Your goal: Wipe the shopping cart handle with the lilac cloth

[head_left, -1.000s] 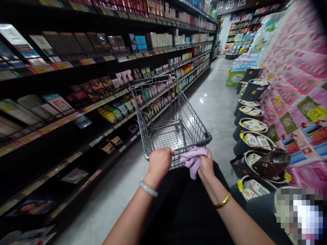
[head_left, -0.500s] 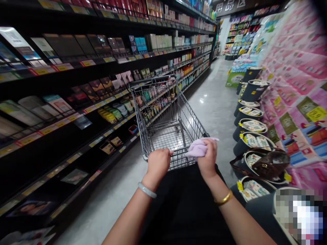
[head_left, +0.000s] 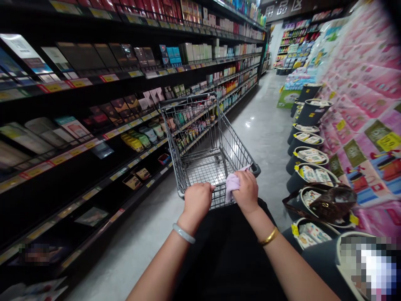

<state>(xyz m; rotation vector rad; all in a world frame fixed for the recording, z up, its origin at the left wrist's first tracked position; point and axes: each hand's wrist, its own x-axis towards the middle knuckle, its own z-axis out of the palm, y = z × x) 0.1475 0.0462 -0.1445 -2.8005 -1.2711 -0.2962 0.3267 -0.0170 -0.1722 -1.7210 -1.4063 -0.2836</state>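
Directly in front of me stands a metal wire shopping cart (head_left: 237, 140), its basket showing bare wire mesh. My left hand (head_left: 198, 200) is closed round the near rim of the cart, thumb pointing inward. A crumpled light purple cloth (head_left: 232, 186) is in my right hand (head_left: 246, 191), whose fingers are wrapped over it against the same rim, near the right corner. Part of the cloth is hidden under the fingers. A pale bangle (head_left: 184, 233) is on my left wrist and a gold bracelet (head_left: 269, 237) on my right.
Shelves (head_left: 103, 136) of boxed and bottled goods run along the left. On the right, a row of dark buckets (head_left: 296, 182) holds packets, with a brown handbag (head_left: 335, 202) on one. Pink packs (head_left: 360, 79) are stacked behind them. A grey floor aisle (head_left: 250, 113) leads ahead.
My right hand has moved left and down with the cloth, from above the rim onto it. The cart's right corner now shows. My left hand stays on the rim.
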